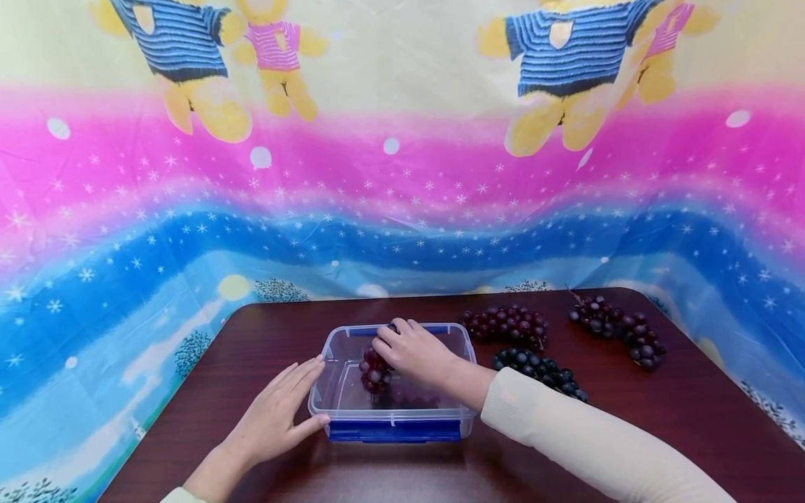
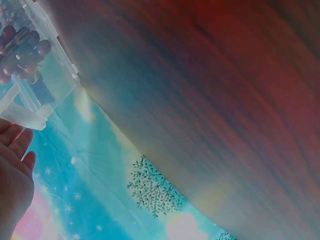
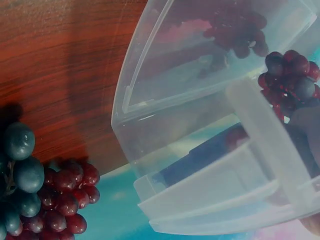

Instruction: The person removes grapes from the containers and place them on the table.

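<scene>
A clear plastic box with blue side latches stands lidless on the table. Inside its opening, my right hand reaches over the right side and grips a bunch of red grapes. The right wrist view shows those grapes through and above the clear wall, with the hand mostly out of frame. My left hand rests against the box's left end, fingers straight along the rim and thumb near the front corner. In the left wrist view, its fingertips meet the box's corner.
Right of the box lie a red grape bunch at the back and a dark blue-black bunch before it, partly under the right sleeve. Another dark red bunch lies farther right. A printed cloth hangs behind the brown table.
</scene>
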Demonstrator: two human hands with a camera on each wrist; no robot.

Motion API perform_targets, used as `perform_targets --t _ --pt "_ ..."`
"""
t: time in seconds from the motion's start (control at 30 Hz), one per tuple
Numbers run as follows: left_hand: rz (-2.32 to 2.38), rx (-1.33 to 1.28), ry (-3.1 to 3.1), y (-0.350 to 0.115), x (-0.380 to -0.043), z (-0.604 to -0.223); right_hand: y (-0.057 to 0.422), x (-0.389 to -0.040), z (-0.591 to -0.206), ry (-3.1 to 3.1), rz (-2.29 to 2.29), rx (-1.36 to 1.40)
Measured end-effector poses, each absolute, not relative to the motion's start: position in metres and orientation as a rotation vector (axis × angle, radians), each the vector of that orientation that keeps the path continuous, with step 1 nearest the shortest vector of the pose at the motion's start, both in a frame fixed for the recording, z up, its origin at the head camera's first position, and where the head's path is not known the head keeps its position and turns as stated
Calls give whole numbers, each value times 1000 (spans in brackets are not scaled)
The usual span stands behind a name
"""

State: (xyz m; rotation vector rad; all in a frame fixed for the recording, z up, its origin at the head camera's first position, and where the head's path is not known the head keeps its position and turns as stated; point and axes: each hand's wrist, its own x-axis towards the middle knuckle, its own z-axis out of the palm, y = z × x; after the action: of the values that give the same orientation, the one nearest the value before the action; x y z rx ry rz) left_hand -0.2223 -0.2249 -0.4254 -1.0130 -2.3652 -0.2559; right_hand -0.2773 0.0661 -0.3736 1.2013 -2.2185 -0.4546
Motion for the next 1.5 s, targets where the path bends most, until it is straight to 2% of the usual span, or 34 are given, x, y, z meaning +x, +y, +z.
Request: perform_targets --t 0.67,1.5 --pt "-258 -1009 -2369 -224 -222 -425 70 -277 -372 -2029 -620 1170" --pt "-242 -997 -2375 -224 -221 -424 86 -277 -342 -1735 -405 1066"
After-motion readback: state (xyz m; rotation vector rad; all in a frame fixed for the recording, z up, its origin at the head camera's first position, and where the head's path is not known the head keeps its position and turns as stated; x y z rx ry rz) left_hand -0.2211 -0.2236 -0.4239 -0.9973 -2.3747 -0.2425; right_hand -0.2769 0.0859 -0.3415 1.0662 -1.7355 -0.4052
